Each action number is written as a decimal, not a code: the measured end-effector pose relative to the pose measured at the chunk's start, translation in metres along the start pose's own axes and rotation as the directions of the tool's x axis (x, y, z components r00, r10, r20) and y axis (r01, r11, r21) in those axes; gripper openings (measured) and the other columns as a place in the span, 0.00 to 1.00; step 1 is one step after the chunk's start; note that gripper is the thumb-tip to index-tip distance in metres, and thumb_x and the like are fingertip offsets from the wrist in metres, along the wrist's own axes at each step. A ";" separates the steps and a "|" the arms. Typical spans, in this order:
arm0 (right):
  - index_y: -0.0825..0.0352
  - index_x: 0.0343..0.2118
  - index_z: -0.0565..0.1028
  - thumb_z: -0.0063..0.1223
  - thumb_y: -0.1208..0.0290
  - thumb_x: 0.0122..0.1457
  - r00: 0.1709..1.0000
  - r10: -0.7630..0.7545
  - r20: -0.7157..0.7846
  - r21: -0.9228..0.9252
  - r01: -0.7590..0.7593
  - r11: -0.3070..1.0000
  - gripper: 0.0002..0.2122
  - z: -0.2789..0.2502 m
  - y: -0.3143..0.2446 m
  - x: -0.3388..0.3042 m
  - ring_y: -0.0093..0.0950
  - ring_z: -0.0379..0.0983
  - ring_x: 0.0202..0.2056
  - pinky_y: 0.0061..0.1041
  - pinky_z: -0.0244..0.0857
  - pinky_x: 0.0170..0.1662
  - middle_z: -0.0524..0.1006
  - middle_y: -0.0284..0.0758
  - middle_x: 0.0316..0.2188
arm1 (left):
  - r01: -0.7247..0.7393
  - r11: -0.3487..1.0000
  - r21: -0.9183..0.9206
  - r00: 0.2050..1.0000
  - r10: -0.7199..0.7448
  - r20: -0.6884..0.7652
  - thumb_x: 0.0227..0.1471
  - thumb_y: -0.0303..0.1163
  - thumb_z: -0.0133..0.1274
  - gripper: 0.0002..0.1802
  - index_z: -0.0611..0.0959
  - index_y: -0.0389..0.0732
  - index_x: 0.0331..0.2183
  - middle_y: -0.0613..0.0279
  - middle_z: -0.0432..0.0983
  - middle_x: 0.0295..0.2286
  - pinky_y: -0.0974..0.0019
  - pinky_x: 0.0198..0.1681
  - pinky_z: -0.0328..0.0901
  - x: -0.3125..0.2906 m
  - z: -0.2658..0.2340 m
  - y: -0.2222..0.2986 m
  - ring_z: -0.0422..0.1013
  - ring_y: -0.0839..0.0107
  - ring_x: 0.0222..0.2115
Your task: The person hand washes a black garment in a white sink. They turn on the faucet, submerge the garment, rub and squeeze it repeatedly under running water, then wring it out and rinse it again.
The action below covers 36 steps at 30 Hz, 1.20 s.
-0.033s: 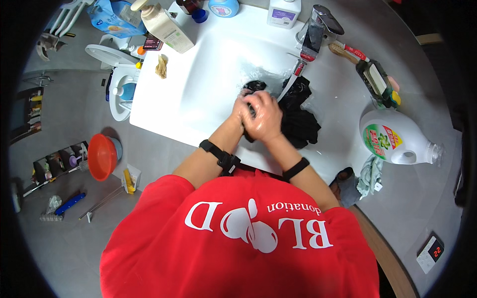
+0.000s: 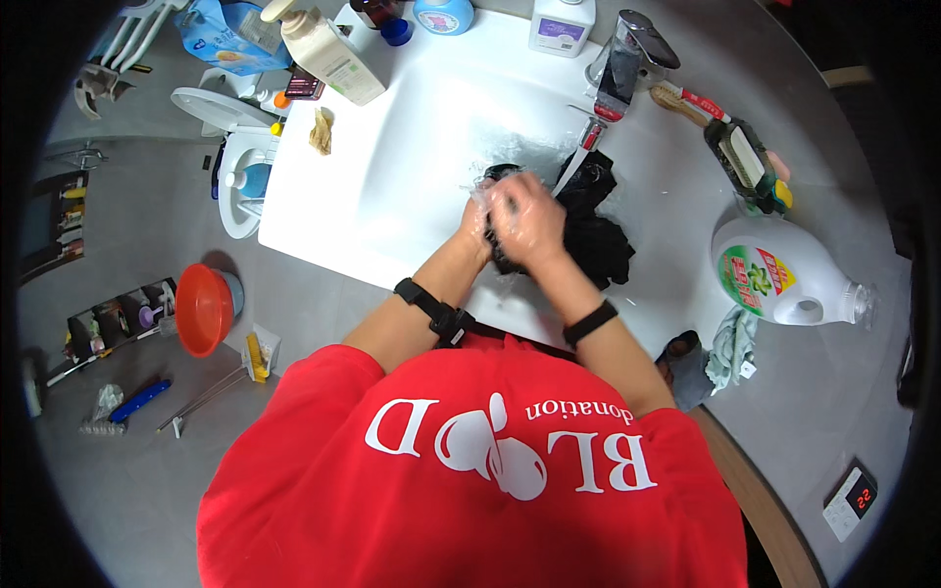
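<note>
Black wet cloth (image 2: 598,251) lies bunched in the white sink (image 2: 402,147), beneath a running stream of water. Part of it is gathered up between my two hands. My left hand (image 2: 475,218) is closed round this bunch, its fingers mostly hidden behind the cloth and the other hand. Pressed against it from the right, my right hand (image 2: 529,223) is curled over the same bunch, wet and slightly blurred. The faucet (image 2: 616,83) stands just beyond, to the right of my hands, its water landing on the cloth next to my right hand.
On the far rim stand a pump bottle (image 2: 333,64), a blue tub (image 2: 443,14) and a white bottle (image 2: 562,25). Along the right are a brush (image 2: 678,101), a soap holder (image 2: 743,157), a large detergent jug (image 2: 784,269) and a pale green cloth (image 2: 732,348).
My right hand has shifted slightly right and rolled over the bunch. The fingers were interlaced more closely before. The rest of the cloth in the sink looks the same.
</note>
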State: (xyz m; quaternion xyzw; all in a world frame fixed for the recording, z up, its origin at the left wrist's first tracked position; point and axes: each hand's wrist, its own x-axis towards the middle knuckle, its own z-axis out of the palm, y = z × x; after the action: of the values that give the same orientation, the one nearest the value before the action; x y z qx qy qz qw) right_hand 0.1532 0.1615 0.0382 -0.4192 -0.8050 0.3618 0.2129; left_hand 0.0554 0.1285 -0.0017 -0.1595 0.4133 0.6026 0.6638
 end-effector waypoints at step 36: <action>0.69 0.65 0.48 0.73 0.54 0.34 0.953 -0.113 0.280 0.015 0.114 0.993 0.57 -0.060 0.069 -0.037 0.48 0.61 0.59 0.41 0.57 0.60 0.61 0.52 0.60 | -0.470 -0.428 0.772 0.790 0.186 0.584 0.39 0.33 0.63 0.29 0.71 0.36 0.44 0.40 0.77 0.32 0.49 0.41 0.68 -0.028 0.005 0.023 0.73 0.41 0.37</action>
State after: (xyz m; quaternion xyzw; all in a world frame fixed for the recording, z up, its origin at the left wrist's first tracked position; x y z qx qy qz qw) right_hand 0.2486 0.1814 0.0230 -0.3170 -0.8500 0.4042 0.1166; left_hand 0.0375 0.1189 0.0286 0.6206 0.6808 0.2140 0.3250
